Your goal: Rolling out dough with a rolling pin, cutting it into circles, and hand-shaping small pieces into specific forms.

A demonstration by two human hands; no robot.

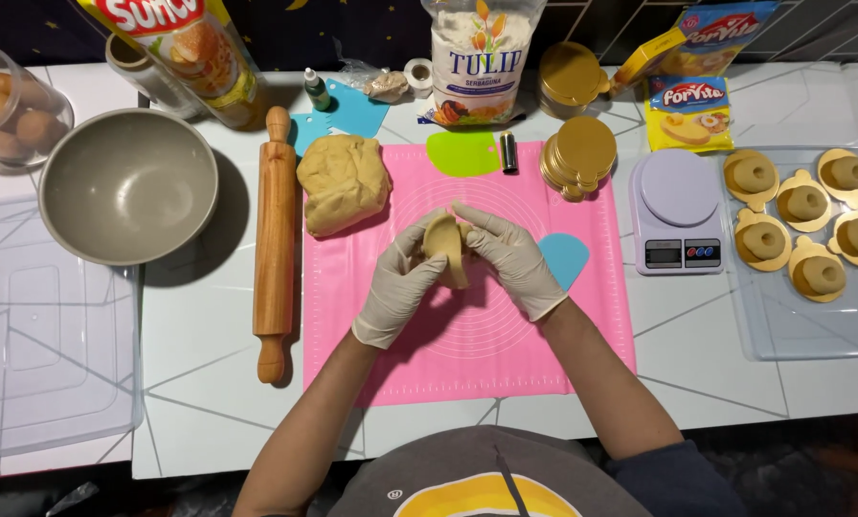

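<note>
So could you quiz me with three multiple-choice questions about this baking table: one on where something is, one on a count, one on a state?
1. Where is the rolling pin?
A. Between the grey bowl and the pink mat
B. On the scale
C. In the tray

2. How many shaped pieces sit on the clear tray?
A. Three
B. Six
C. Nine

3. What state is the dough piece?
A. Lying on the mat
B. Held by the left hand and right hand
C. In the bowl

Answers: 1 A, it lies between them; 2 B, six gold-based pieces show; 3 B, both gloved hands pinch it above the mat.
</note>
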